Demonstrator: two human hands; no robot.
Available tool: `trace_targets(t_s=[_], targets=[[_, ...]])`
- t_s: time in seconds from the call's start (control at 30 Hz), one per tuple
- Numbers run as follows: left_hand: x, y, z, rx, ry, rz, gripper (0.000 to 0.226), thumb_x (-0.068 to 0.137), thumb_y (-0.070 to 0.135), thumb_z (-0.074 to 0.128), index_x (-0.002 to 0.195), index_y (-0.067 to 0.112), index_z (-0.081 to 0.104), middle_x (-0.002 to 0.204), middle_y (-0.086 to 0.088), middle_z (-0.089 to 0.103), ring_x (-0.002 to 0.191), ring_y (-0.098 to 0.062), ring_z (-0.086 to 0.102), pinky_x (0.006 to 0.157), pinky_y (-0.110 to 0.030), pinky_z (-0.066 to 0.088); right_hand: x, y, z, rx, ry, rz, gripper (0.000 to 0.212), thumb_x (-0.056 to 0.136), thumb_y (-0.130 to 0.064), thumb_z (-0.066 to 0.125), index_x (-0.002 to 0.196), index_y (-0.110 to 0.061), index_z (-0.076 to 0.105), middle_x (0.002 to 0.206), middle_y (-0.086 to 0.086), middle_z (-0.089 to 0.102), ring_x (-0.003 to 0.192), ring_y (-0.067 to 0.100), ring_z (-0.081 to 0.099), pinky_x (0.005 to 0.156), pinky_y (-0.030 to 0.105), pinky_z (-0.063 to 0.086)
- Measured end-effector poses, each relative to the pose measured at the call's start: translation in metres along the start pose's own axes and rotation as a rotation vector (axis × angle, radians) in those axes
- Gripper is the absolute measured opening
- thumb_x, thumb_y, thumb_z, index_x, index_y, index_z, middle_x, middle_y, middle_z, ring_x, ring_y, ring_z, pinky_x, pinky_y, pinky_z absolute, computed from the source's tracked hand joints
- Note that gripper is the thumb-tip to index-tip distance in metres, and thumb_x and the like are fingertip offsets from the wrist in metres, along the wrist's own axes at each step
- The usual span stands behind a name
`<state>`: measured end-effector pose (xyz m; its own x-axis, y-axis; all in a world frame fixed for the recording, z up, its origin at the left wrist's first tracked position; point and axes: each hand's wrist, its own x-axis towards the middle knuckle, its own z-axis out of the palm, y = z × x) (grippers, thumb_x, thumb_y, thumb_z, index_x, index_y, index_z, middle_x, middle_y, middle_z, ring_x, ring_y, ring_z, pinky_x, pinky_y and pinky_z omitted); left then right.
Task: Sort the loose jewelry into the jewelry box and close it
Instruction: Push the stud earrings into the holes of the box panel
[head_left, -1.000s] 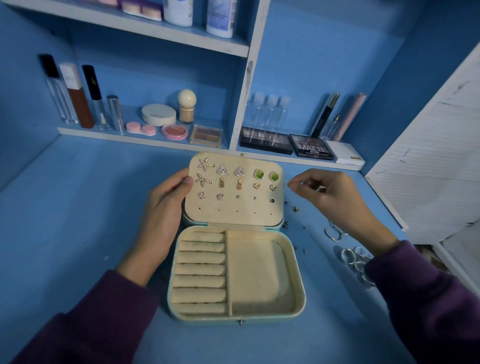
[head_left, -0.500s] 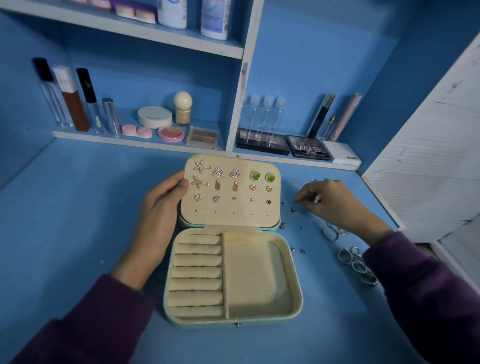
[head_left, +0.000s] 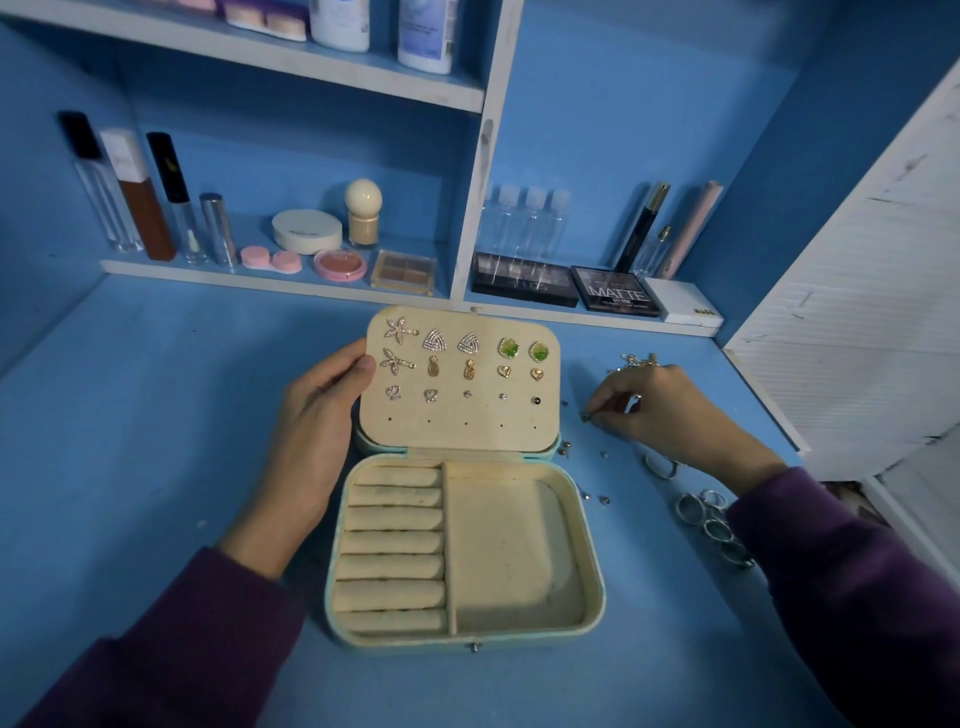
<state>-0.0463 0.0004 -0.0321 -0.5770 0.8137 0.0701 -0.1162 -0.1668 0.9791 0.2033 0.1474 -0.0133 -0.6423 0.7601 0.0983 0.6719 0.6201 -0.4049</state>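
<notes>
So, I'm watching this one remotely and I'm reading it as the earring step. The left hand (head_left: 311, 431) is gripping the left edge of the cream padded earring panel (head_left: 462, 436) in the lid, thumb on the front. It's propping the panel upright behind the pale teal jewelry box (head_left: 597, 587), which is lying open mid-way across the blue tabletop (head_left: 130, 415).

The right hand (head_left: 670, 415) is working just right of the lid, fingertips pressing together around a tiny dark stud (head_left: 585, 417) down on the table. It's looking pinched to me, though it's very small.

Three rows of the panel are carrying earrings and the bottom row of holes (head_left: 465, 422) is sitting empty, so I'm guessing the stud is heading there, with its post lined up square to a hole.

More loose studs (head_left: 605, 500), a cluster of silver rings (head_left: 711, 525) and a thin chain (head_left: 636, 359) are waiting on the right, and the ring rolls (head_left: 395, 543) are holding nothing.
</notes>
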Motion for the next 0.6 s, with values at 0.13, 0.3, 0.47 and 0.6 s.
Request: trace_targets(t_s=[0.13, 0.3, 0.47, 0.6], targets=[[-0.0005, 0.0006, -0.0002, 0.011, 0.002, 0.012, 0.028, 0.095, 0.008, 0.05, 0.1, 0.031, 0.067, 0.093, 0.021, 0.071, 0.089, 0.007, 0.065, 0.077, -0.009, 0.048, 0.0008, 0.002, 0.0013, -0.014, -0.003, -0.002, 0.013, 0.077, -0.002, 0.071, 0.077, -0.015, 0.074, 0.074, -0.003, 0.07, 0.071, 0.001, 0.06, 0.064, 0.004, 0.041], [-0.0006, 0.0009, -0.0005, 0.012, -0.014, 0.009, 0.029, 0.096, 0.009, 0.049, 0.096, 0.032, 0.066, 0.087, 0.023, 0.072, 0.087, 0.008, 0.065, 0.071, -0.006, 0.048, 0.0023, 0.001, 0.0, -0.027, -0.017, -0.011, 0.01, 0.078, -0.004, 0.071, 0.08, -0.014, 0.073, 0.074, -0.006, 0.069, 0.071, 0.002, 0.06, 0.064, 0.004, 0.042], [-0.0011, 0.0012, -0.0002, 0.006, -0.004, 0.003, 0.028, 0.096, 0.009, 0.05, 0.098, 0.031, 0.067, 0.09, 0.021, 0.071, 0.088, 0.008, 0.065, 0.076, -0.01, 0.048, 0.0032, 0.0011, -0.0017, -0.051, -0.04, -0.031, 0.01, 0.078, -0.007, 0.072, 0.079, -0.017, 0.073, 0.074, -0.009, 0.068, 0.07, 0.006, 0.061, 0.065, 0.004, 0.042], [-0.0008, 0.0007, -0.0004, 0.01, 0.001, 0.008, 0.027, 0.095, 0.01, 0.05, 0.1, 0.031, 0.066, 0.092, 0.02, 0.07, 0.088, 0.008, 0.065, 0.076, -0.01, 0.048, 0.004, 0.0017, -0.0029, -0.058, -0.05, -0.05, 0.013, 0.079, -0.006, 0.072, 0.079, -0.019, 0.073, 0.073, -0.013, 0.067, 0.071, 0.003, 0.062, 0.066, 0.004, 0.043]])
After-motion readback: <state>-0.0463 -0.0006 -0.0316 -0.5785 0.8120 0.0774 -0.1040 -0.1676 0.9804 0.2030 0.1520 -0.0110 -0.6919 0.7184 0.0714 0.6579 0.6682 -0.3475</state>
